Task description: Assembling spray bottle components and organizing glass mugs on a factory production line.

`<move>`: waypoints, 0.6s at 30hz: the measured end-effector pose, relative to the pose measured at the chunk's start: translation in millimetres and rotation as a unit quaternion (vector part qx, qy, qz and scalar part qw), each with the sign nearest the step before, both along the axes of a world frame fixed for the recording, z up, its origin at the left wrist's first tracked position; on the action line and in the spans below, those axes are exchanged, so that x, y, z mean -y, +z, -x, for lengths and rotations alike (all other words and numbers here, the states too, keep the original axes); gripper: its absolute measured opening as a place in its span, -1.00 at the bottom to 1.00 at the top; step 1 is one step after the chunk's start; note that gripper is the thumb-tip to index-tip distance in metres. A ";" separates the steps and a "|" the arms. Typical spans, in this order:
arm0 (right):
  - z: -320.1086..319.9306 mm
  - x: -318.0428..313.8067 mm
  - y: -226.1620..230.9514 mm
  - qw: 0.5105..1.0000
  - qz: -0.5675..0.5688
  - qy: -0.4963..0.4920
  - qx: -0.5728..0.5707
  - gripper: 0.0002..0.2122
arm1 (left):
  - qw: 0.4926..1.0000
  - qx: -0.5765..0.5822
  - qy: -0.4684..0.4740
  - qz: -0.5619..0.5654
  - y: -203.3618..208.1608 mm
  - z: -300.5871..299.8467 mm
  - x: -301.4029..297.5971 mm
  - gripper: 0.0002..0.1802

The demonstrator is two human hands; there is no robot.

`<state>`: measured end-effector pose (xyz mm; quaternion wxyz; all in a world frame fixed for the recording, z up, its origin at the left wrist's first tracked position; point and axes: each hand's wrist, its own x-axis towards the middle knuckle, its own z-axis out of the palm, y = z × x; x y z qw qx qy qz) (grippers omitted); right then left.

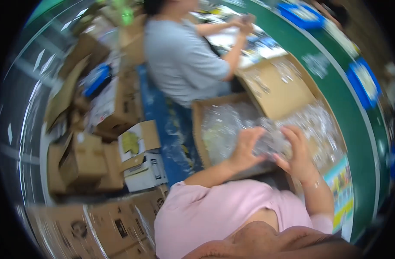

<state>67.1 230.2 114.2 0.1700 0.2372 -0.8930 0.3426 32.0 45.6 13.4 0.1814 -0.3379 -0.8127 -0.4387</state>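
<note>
In front of my chest, a clear plastic piece [268,141], smeared by motion, sits between my two hands. My left hand [246,151] has its fingers curved around the left side of it. From the other side my right hand [297,156] grips it with thumb and fingers. Its exact shape cannot be made out. Below and beyond my hands stands an open cardboard box [199,134] with clear plastic pieces [221,125] inside. More clear plastic pieces [325,129] are heaped in a shallow carton on the right.
A cardboard tray [288,93] holds a few clear pieces. Beyond it a person in a grey shirt [180,56] works with both hands. A green conveyor [335,82] with blue trays [363,82] curves along the right. Cartons [83,159] are stacked on the left.
</note>
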 end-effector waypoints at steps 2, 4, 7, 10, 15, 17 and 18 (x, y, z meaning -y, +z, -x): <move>4.8 5.3 -1.1 0.998 0.056 -0.018 0.001 -0.44 | 0.999 0.019 -0.016 -0.032 -1.9 3.4 -5.1 -0.17; 29.8 12.6 3.3 0.998 0.070 0.004 0.000 -0.45 | 1.000 0.007 0.016 -0.019 6.7 21.5 1.8 -0.17; 73.2 37.3 35.3 0.991 0.047 0.062 -0.105 -0.44 | 0.992 -0.090 0.093 -0.007 40.7 61.4 27.7 -0.15; 94.3 65.6 72.8 0.962 -0.010 0.126 -0.241 -0.44 | 0.974 -0.160 0.158 -0.017 71.0 89.7 54.9 -0.10; 90.9 70.6 58.2 0.955 -0.046 0.150 -0.253 -0.47 | 0.971 -0.162 0.178 -0.004 68.8 78.7 47.1 -0.14; 85.3 67.0 41.6 0.968 -0.002 0.125 -0.216 -0.43 | 0.974 -0.159 0.162 -0.015 51.4 71.9 33.5 -0.15; 84.3 64.9 35.6 0.968 0.000 0.118 -0.220 -0.42 | 0.978 -0.149 0.144 -0.036 41.2 72.0 28.8 -0.14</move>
